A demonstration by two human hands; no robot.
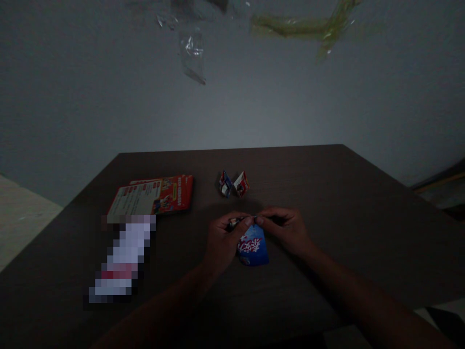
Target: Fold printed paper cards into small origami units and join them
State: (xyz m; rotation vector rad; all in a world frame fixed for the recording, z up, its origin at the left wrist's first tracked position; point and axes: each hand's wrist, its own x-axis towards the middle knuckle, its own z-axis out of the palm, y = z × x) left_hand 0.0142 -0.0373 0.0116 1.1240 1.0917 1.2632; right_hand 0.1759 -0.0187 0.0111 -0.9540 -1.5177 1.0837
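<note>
Low over the middle of the dark table, my left hand [225, 237] and my right hand [285, 229] pinch the upper edge of a blue printed card [257, 249] between thumbs and fingers. The hands almost meet there. Red and white lettering shows on the card's blue face, which hangs down toward me. A small, differently coloured part of it pokes out by my left fingers; the rest of that edge is hidden. Just beyond my hands stand two small folded cards, a blue and white one [225, 184] and a red and white one [241, 184].
To the left lies a stack of red and white printed cards [174, 196]. In front of it is a pale, blurred-out strip [125, 254] with a red mark. The brown table [308, 174] ends at a grey wall [232, 106] carrying yellowish tape [290, 26] and clear plastic [192, 51].
</note>
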